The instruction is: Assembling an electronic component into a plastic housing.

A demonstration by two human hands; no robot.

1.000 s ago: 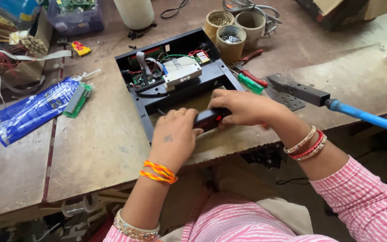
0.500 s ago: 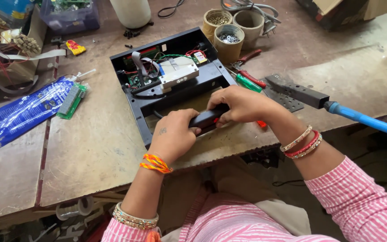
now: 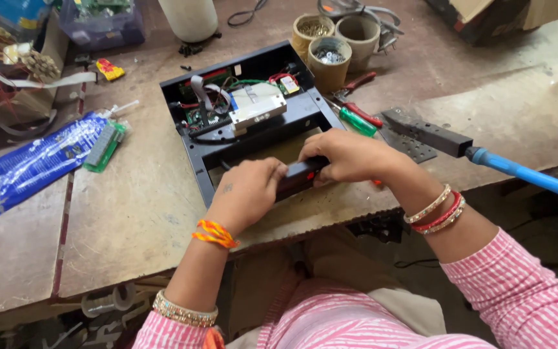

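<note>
An open black device case lies on the wooden workbench, with circuit boards, wires and a white module inside its far half. Both hands are at the case's near edge. My left hand and my right hand grip a black front panel strip with a small red spot, one hand at each end. The strip sits against the case's front rim. Most of the strip is hidden under my fingers.
A blue-handled soldering iron lies at the right, a perforated metal plate beside it. Red and green screwdrivers rest next to the case. Three cups with small parts stand behind. A blue plastic packet and green board lie left.
Both hands stay on the black strip at the case's front edge. The view has shifted slightly; the hands' grip looks much the same.
</note>
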